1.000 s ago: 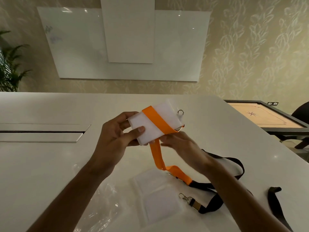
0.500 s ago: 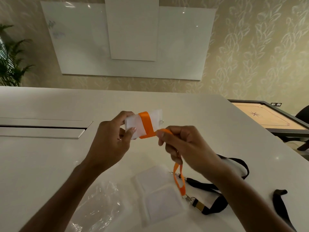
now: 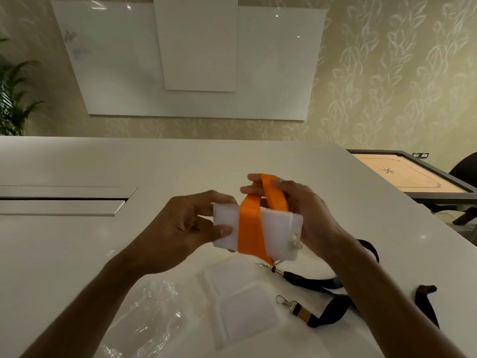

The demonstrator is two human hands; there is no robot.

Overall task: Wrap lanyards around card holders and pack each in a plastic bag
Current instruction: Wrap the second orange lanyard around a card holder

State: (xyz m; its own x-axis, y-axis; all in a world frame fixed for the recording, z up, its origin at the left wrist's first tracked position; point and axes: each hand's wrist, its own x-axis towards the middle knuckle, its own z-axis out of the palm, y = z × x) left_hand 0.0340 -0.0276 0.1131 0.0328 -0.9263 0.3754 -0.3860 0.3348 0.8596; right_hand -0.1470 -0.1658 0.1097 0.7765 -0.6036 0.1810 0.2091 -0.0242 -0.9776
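Left of the card holder (image 3: 277, 232), the left hand (image 3: 180, 228) pinches its edge; the orange lanyard (image 3: 249, 228) bands its middle — wrapping looks partway done. To its right, the right hand (image 3: 307, 215) grips the lanyard's loop. Below the holder on the tabletop (image 3: 77, 254), plastic bags (image 3: 144, 324), spare holders (image 3: 245, 306) and black lanyards (image 3: 322, 298) wait — nothing bagged yet.

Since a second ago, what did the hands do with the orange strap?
The right hand carried the orange lanyard up and over the card holder, so the tail that dangled to the table is nearly wound up. The left hand kept gripping the holder's left end. The black lanyards, spare holders and plastic bags stayed put.
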